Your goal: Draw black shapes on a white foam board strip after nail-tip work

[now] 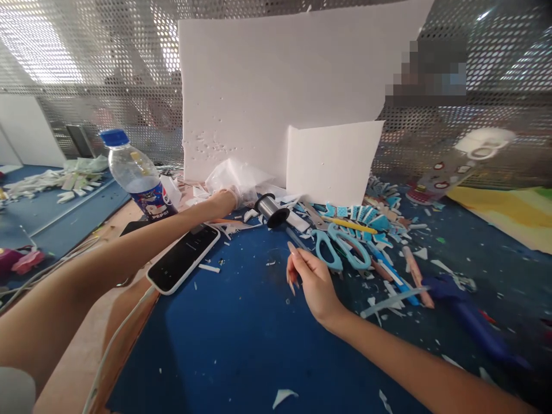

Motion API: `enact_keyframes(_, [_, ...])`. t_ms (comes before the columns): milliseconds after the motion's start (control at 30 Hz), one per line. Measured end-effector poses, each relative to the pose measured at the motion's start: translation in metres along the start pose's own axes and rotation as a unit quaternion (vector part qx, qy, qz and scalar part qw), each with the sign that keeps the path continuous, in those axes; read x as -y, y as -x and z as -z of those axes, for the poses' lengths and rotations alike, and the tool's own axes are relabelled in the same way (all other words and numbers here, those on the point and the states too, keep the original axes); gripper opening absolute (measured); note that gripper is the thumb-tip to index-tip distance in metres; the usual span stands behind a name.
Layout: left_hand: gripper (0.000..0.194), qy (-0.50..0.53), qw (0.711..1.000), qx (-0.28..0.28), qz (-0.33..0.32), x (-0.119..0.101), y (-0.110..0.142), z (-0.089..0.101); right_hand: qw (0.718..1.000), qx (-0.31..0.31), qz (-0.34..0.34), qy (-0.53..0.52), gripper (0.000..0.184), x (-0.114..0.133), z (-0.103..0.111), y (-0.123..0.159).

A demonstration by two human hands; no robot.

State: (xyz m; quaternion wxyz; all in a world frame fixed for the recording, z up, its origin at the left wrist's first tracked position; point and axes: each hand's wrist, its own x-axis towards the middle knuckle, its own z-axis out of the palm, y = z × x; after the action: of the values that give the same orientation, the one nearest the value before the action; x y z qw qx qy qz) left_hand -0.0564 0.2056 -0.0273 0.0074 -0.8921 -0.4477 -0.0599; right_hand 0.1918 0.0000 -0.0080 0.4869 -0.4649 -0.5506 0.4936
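From here, my left hand (pixel 225 199) meets the plastic bag (pixel 237 177), its grip hidden; my right hand (pixel 318 284) curls loosely, hold unclear, scissors (pixel 361 253) just beside its fingers.

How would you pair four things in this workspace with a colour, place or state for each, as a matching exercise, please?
1. Left hand
2. Spool
3. Phone
4. Scissors

A. Joined to a white cable
B. Light blue at the handles
C. At the clear plastic bag
D. Black at both ends

Right pairs: 1-C, 2-D, 3-A, 4-B.
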Motion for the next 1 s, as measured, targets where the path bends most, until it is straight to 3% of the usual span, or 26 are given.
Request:
enact_keyframes(100, [0.031, -0.017, 0.999, 0.050, 0.013, 0.003, -0.002, 0.010, 1.000, 0.003, -0.001, -0.005, 0.050, 0.000, 0.000, 0.000])
enact_keyframes(200, [0.032, -0.033, 0.997, 0.060, 0.021, 0.004, 0.000, 0.021, 1.000, 0.008, 0.003, -0.009, 0.050, 0.000, 0.001, 0.000])
enact_keyframes(433, [0.032, -0.039, 0.997, 0.046, 0.046, -0.001, 0.020, 0.040, 1.000, 0.017, 0.007, -0.012, 0.050, -0.001, 0.001, 0.000])
enact_keyframes(667, [0.031, -0.020, 0.999, 0.046, 0.019, -0.020, 0.041, 0.061, 1.000, 0.013, 0.008, -0.021, 0.051, 0.002, 0.000, 0.001])
enact_keyframes(867, [0.022, -0.031, 0.999, 0.012, 0.009, -0.034, 0.050, 0.081, 1.000, 0.005, 0.016, -0.026, 0.051, 0.000, 0.000, 0.001])
enact_keyframes(1000, [0.021, -0.085, 0.996, -0.022, 0.011, -0.039, 0.054, 0.084, 0.999, 0.003, 0.022, -0.032, 0.049, -0.003, 0.001, 0.001])
